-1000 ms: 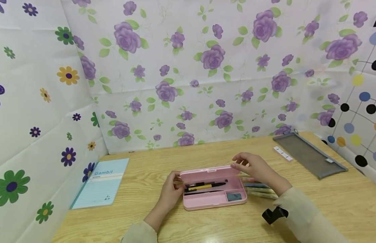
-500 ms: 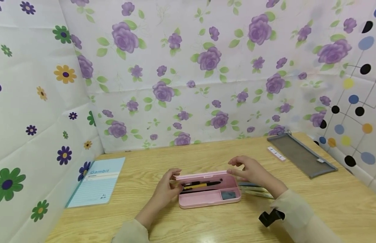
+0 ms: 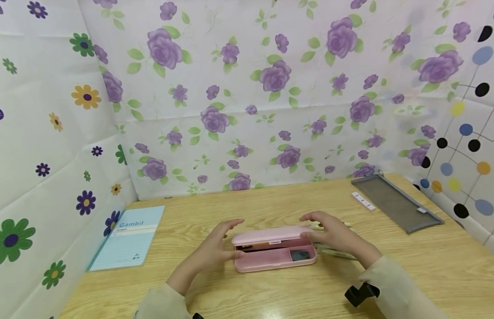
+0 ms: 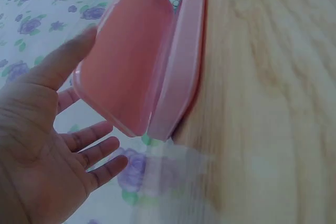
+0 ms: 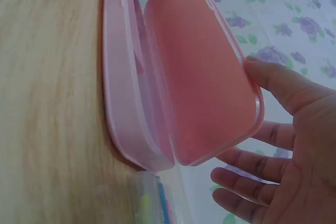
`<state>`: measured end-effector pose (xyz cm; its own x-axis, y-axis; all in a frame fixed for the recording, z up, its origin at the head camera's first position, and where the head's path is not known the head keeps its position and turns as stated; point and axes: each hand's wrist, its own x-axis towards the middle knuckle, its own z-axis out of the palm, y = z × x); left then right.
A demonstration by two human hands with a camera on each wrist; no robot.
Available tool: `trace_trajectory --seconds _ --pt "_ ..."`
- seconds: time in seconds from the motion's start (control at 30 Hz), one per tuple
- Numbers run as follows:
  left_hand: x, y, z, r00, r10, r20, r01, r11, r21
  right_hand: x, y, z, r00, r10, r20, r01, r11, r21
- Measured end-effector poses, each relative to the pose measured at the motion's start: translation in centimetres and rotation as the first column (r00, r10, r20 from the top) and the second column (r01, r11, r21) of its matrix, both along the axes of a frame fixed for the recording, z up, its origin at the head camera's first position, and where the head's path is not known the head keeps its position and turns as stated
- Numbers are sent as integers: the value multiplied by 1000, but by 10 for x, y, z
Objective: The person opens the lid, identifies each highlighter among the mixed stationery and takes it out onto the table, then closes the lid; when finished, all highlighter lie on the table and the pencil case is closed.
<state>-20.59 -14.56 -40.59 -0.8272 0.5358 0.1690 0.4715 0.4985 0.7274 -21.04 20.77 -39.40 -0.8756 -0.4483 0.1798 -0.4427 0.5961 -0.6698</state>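
A pink pencil case [image 3: 262, 260] lies on the table in the head view, its hinged lid [image 3: 270, 235] partly lowered. A dark eraser [image 3: 300, 255] sits in its front right compartment; the pens behind are mostly covered by the lid. My left hand [image 3: 211, 248] is spread at the case's left end, thumb by the front corner. At the right end, my right hand [image 3: 334, 232] has its thumb against the lid, fingers reaching over behind it. Both wrist views show the lid's inner face [image 4: 128, 59] standing more upright, with a thumb at its edge.
Several slim pens [image 3: 338, 253] lie right of the case, partly behind the right hand. A light blue notebook [image 3: 127, 239] is at the left. Toward the back right are a grey mesh pouch [image 3: 396, 204] and a small white strip [image 3: 363, 200].
The lid has swung down toward the front, covering more of the pens. My left hand has loosened from the case's left end and spread its fingers. The right hand stays at the right end.
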Motion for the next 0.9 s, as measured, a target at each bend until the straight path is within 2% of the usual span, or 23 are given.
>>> trace_trajectory --seconds 0.17,0.3,0.47,0.53,0.7,0.9 --pt "-2 5 5 999 -35 -7 35 999 -32 3 2 -6 995 63 76 -59 997 -57" --pt "-2 10 3 1000 -18 -18 17 998 -57 4 2 -9 993 100 58 -99 995 -23" --pt "-4 15 -1 997 6 -82 -17 990 -137 3 3 -9 991 123 55 -124 992 14" --pt "-4 17 -1 995 14 -102 -32 983 -179 4 3 -8 991 129 30 -130 990 61" --pt "-1 19 1 994 35 -100 -59 965 -256 3 1 -8 988 143 -54 -132 976 175" --pt "2 20 0 992 24 -125 -67 934 -351 4 -3 -10 980 182 -77 -160 959 236"
